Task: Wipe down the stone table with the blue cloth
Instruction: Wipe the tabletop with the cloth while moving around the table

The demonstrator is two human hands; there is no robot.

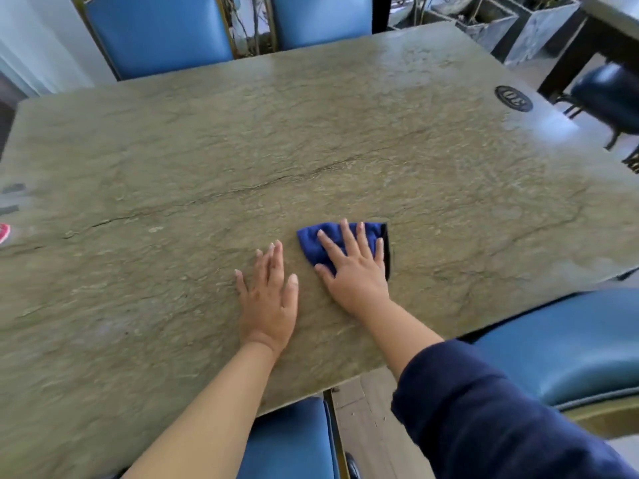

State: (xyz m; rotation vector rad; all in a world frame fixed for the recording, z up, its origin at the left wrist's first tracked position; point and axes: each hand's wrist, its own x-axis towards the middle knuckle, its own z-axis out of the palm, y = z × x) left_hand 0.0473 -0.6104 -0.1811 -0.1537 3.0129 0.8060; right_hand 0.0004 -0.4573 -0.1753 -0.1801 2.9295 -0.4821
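Observation:
The stone table (242, 160) is a large grey-green slab with a long crack running across its middle. A folded blue cloth (311, 242) lies flat on it, near the front right. My right hand (356, 267) presses down on the cloth with fingers spread, covering most of it. My left hand (268, 299) rests flat on the bare stone just left of the cloth, fingers apart, holding nothing.
Blue padded chairs stand around the table: two at the far side (159, 32), one at the right (567, 344), one at the front (290, 440). A dark oval plaque (513, 98) sits at the far right corner. Grey planters (491, 19) stand behind. A pink object (4, 233) shows at the left edge.

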